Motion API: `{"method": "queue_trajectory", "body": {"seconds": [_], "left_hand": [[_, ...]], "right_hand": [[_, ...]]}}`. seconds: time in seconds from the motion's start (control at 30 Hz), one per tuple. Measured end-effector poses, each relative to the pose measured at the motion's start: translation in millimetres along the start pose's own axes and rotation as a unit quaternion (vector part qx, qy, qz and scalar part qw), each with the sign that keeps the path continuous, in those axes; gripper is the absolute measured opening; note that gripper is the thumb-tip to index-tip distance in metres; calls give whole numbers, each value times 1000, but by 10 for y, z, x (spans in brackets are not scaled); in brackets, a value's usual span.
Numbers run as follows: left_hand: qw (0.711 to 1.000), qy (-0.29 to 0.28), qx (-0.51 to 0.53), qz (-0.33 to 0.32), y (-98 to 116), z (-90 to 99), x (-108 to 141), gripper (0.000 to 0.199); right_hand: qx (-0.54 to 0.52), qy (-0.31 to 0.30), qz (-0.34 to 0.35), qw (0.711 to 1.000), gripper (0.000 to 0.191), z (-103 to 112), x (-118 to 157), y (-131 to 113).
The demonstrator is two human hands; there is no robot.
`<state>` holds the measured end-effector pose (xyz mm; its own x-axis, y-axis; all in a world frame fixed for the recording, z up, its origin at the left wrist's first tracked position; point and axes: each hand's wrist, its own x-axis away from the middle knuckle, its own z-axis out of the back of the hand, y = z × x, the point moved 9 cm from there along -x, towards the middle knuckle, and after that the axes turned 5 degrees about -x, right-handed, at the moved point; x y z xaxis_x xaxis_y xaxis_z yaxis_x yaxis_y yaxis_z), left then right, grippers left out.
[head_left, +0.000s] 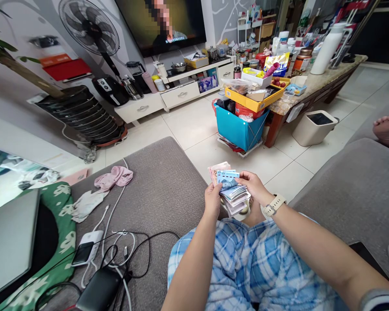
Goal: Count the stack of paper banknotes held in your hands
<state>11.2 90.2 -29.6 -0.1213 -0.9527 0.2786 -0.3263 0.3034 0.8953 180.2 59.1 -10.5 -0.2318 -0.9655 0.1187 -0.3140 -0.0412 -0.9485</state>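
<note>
Your left hand (213, 198) and right hand (254, 186) grip banknotes (229, 185) in front of your knees; a pink cloth (115, 178) lies on the sofa (162, 185) to your left.

A black fan (90, 28) stands left of the television (189, 21).

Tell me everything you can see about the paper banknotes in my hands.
The uneven, fanned bundle of rectangular paper banknotes shows pinkish notes at the upper left, a printed blue note in front, and whitish, bluish and purplish layers below. The bare left hand grips its left side; the bare right hand holds the blue note's right end. It is held beyond the blue-and-white plaid clothing.
</note>
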Motion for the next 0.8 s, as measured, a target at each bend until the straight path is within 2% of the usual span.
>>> {"method": "queue_trajectory", "body": {"seconds": [0.2,0.47,0.8], "left_hand": [[1000,3,1,1,17,-12,16,29],[1000,3,-10,-8,76,-19,54,23],[999,33,-16,-4,93,26,48,25]], "right_hand": [[-16,10,-13,1000,42,2,13,-2],[-20,13,-7,1000,30,12,-6,6],[-22,-26,-14,999,35,-91,37,-36]]}}
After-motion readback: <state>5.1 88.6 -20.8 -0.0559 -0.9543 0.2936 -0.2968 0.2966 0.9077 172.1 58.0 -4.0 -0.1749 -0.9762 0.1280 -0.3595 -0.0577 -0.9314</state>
